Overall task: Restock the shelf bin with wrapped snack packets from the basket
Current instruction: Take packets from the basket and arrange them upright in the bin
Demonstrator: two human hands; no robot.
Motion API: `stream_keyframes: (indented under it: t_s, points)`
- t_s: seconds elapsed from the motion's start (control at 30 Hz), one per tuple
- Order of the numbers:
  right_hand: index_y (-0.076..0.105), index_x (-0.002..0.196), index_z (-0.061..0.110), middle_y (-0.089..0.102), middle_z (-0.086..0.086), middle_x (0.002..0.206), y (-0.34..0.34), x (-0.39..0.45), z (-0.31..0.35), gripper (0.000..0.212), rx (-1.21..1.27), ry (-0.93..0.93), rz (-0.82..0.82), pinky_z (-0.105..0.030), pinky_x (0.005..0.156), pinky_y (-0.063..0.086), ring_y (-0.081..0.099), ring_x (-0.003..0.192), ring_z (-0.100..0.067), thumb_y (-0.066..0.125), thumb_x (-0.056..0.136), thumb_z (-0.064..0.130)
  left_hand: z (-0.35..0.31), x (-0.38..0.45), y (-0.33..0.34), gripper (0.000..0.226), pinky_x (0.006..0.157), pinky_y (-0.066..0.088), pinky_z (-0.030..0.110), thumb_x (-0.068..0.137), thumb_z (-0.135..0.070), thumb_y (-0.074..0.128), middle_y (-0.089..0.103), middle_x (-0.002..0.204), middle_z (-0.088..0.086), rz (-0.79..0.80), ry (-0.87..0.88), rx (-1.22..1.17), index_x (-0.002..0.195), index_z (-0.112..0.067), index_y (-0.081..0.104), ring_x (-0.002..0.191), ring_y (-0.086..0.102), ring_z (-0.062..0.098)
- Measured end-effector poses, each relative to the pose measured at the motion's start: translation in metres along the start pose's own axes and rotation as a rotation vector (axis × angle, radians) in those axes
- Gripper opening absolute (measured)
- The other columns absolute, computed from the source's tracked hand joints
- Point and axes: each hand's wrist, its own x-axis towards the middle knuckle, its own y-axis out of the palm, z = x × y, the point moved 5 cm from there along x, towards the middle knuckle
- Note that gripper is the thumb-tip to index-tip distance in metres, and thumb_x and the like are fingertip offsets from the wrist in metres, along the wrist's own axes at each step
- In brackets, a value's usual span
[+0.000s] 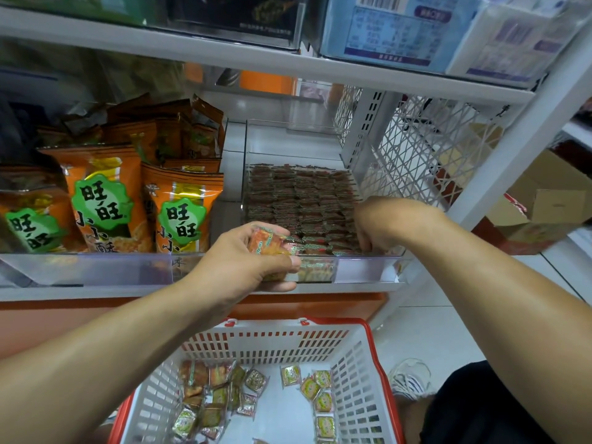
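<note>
The white shelf [198, 288] spans the middle of the frame, its clear front rail running left to right. Large orange snack bags [105, 206] fill its left part. At lower centre, below the shelf, sits the white basket [358, 373] with red trim, and loose wrapped snack packets [221, 395] lie scattered over its floor, many not yet moved.

The clear shelf bin [320, 270] stands at centre right on the shelf, already packed with rows of packets [301, 200] on edge, the rows running from the front rail toward the back.

The left hand [243, 261], at the centre of the frame, grips a small stack of packets [267, 243] with its fingers [282, 262] curled round them, right at the bin's front left corner. The right hand [378, 222] reaches down into the bin's front right part, fingertips among the packets; whether it pinches one or only presses them I cannot tell.

The open slot seems to lie at the bin's front edge, just right of the left hand's stack, so that hand is nearer. The stack probably has to go in on edge, matching the rows, while the right hand holds them back.
</note>
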Motion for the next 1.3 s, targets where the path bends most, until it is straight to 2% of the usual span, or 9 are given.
stream_keyframes:
  t_s: [0.27,0.53,0.73,0.9,1.0,1.07,1.13,1.2,1.3]
  points:
    - [0.08,0.099,0.024,0.07,0.004,0.097,0.004,-0.002,-0.006,0.037,0.082,-0.044,0.005,-0.038,0.084,0.061,0.068,0.085,-0.024,0.061,0.086,-0.005,0.002,0.001,0.001,0.045,0.07,0.064,0.035,0.072,0.003,0.087,0.072,0.109,0.024,-0.012,-0.01,0.011,0.111,-0.015,0.072,0.099,0.075,0.036]
    - [0.076,0.105,0.002,0.065,-0.011,0.092,-0.007,-0.014,0.002,0.021,0.208,0.016,0.01,-0.027,0.072,0.05,0.052,0.059,-0.018,0.068,0.087,-0.004,0.005,0.004,0.0,0.045,0.07,0.064,0.037,0.072,0.004,0.087,0.076,0.098,0.016,-0.024,-0.005,-0.005,0.11,-0.014,0.073,0.095,0.077,0.034]
    - [0.074,0.103,0.002,0.073,-0.015,0.106,0.0,-0.014,0.007,0.023,0.128,-0.006,-0.077,-0.026,0.07,0.049,0.054,0.072,-0.022,0.061,0.086,-0.007,0.008,0.007,0.001,0.047,0.069,0.064,0.036,0.07,0.003,0.088,0.078,0.091,0.015,-0.036,-0.011,-0.016,0.111,-0.013,0.072,0.094,0.077,0.033]
    - [0.065,0.094,0.006,0.06,-0.007,0.083,0.004,-0.007,0.01,0.016,0.073,-0.01,-0.103,-0.023,0.049,0.037,0.044,0.057,-0.015,0.06,0.087,-0.008,0.005,0.005,0.005,0.055,0.069,0.064,0.035,0.064,-0.006,0.089,0.077,0.101,0.021,-0.033,-0.027,-0.053,0.115,-0.013,0.07,0.095,0.077,0.031]
    - [0.055,0.09,0.009,0.051,-0.006,0.081,-0.001,-0.011,0.009,0.015,0.017,0.012,-0.157,-0.027,0.062,0.039,0.039,0.056,-0.015,0.058,0.09,-0.005,0.001,0.002,0.01,0.038,0.068,0.064,0.034,0.079,-0.014,0.081,0.076,0.106,0.022,-0.007,-0.066,-0.231,0.115,-0.007,0.069,0.096,0.077,0.034]
    - [0.058,0.096,0.017,0.056,-0.004,0.086,-0.015,-0.024,0.015,0.012,0.042,-0.045,-0.458,-0.031,0.065,0.043,0.048,0.064,-0.021,0.06,0.092,0.006,-0.003,-0.001,0.013,0.04,0.069,0.064,0.039,0.085,-0.029,0.075,0.075,0.107,0.024,0.019,-0.117,-0.369,0.115,-0.003,0.068,0.098,0.076,0.039]
    - [0.064,0.102,0.028,0.067,0.007,0.094,-0.026,-0.049,0.029,0.01,0.382,-0.21,-0.759,-0.034,0.07,0.052,0.061,0.081,-0.018,0.063,0.094,0.034,-0.007,-0.005,0.017,0.052,0.074,0.064,0.047,0.091,-0.042,0.066,0.073,0.11,0.03,0.066,-0.158,-0.458,0.12,0.001,0.065,0.1,0.074,0.043]
    - [0.065,0.106,0.034,0.067,0.016,0.097,-0.023,-0.067,0.048,0.033,0.732,-0.401,-0.758,-0.037,0.078,0.054,0.063,0.091,-0.006,0.062,0.086,0.06,-0.011,-0.01,0.023,0.055,0.079,0.063,0.05,0.1,-0.046,0.052,0.071,0.111,0.031,0.164,-0.174,-0.524,0.122,0.004,0.061,0.091,0.075,0.038]
    - [0.061,0.113,0.041,0.062,0.019,0.101,-0.007,-0.077,0.065,0.059,0.771,-0.434,-0.634,-0.033,0.085,0.052,0.06,0.098,0.001,0.067,0.066,0.075,-0.013,-0.017,0.031,0.057,0.076,0.062,0.047,0.105,-0.045,0.039,0.068,0.113,0.031,0.327,-0.212,-0.59,0.125,0.005,0.057,0.064,0.068,0.027]
